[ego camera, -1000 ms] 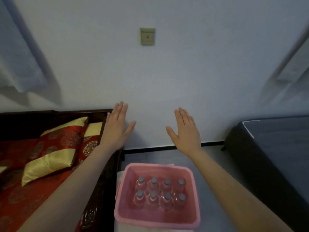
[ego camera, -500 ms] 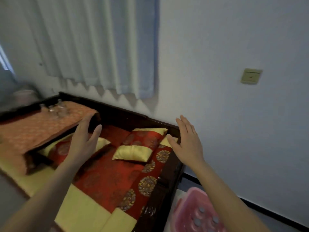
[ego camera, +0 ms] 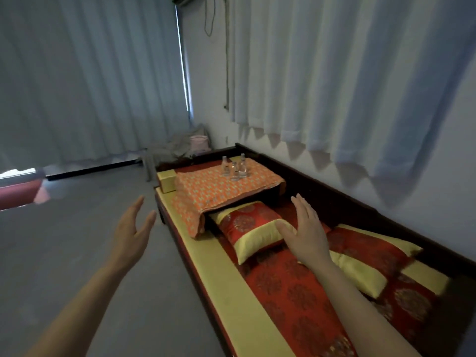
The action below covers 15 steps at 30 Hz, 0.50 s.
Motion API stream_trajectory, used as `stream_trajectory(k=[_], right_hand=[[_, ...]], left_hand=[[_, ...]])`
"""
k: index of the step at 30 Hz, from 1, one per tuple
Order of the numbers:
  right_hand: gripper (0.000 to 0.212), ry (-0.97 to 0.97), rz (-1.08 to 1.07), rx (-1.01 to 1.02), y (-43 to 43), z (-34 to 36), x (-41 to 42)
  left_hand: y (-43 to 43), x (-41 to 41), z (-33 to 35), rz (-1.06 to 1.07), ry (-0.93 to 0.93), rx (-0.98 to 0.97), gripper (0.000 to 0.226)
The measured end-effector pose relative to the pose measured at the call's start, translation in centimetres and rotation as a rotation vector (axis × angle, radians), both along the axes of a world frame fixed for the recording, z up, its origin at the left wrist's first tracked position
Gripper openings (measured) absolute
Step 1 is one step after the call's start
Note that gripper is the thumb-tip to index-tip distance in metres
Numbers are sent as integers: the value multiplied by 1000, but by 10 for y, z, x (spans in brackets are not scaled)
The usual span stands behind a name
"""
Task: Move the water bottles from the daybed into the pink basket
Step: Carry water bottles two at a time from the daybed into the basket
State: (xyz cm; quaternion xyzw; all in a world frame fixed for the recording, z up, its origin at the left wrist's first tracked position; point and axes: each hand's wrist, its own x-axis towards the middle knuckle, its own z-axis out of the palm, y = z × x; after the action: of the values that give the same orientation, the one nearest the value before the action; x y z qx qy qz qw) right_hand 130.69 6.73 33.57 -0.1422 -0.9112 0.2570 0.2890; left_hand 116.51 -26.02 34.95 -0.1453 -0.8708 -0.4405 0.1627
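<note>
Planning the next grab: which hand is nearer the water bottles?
Right. The right hand is over the daybed, short of the water bottles; the left hand is out over the floor.

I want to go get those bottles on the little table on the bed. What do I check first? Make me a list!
1. Left hand free: ok, open and holding nothing.
2. Right hand free: ok, open and empty, above the pillow.
3. Bottles standing up: ok, upright in a close cluster on the orange cloth.
4. Bottles within reach: not ok, they are at the far end of the bed, well beyond both hands.
5. Caps on tight: cannot tell, too small to see.
6. Room in the pink basket: cannot tell, it is out of this view.
</note>
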Motion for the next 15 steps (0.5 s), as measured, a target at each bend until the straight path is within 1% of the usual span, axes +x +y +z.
stream_trajectory(k=[4, 7, 10, 15], right_hand=[[71, -8, 16, -152, -35, -9, -60], [71, -43, 11, -147, -56, -18, -102], [72, -71, 12, -133, -69, -26, -146], [70, -109, 6, -142, -81, -44, -226]], left_hand=[[-46, -54, -12, 24, -7, -6, 55], [-68, -89, -21, 23, -33, -53, 54], [-81, -126, -28, 12, -51, -33, 53], [-98, -194, -37, 3, -93, -80, 53]])
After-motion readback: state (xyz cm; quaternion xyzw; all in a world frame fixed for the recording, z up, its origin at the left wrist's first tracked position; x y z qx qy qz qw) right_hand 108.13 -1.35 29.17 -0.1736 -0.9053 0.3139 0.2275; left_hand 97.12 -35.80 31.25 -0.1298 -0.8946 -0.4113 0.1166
